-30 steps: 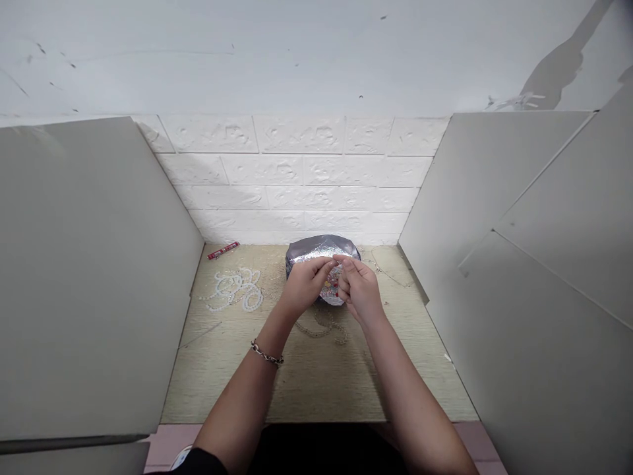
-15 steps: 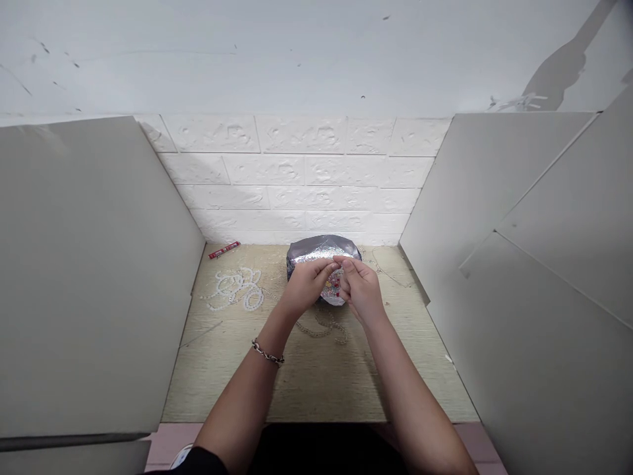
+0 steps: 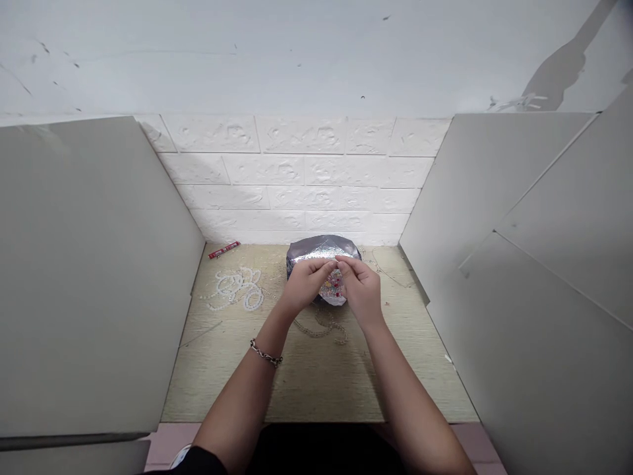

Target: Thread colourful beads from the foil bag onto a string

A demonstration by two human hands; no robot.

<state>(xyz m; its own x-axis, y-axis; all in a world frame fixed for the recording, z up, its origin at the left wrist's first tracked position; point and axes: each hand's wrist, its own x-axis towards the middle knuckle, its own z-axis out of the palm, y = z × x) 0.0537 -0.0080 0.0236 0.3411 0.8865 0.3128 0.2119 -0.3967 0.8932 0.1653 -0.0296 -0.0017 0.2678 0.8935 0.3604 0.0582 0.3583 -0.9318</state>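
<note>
A shiny silver foil bag point(image 3: 321, 249) lies open at the back of the wooden desk point(image 3: 316, 382), with small coloured beads point(image 3: 335, 285) showing inside it. My left hand point(image 3: 305, 285) and my right hand point(image 3: 362, 288) hover together just over the bag's mouth. Both hands have thumb and fingers pinched, tips almost meeting; what they pinch is too small to make out. A strand of clear beads point(image 3: 321, 328) trails on the desk below my hands. A chain bracelet point(image 3: 266, 355) sits on my left wrist.
A coil of white bead strands point(image 3: 236, 289) lies left of the bag. A small red packet point(image 3: 223, 250) rests by the white brick wall. Grey boards point(image 3: 84, 277) close in both sides of the desk. Thin thread point(image 3: 388, 270) lies at the right back.
My right hand has lifted its fingers slightly and drawn a little apart from the left. The bag and strands have not moved.
</note>
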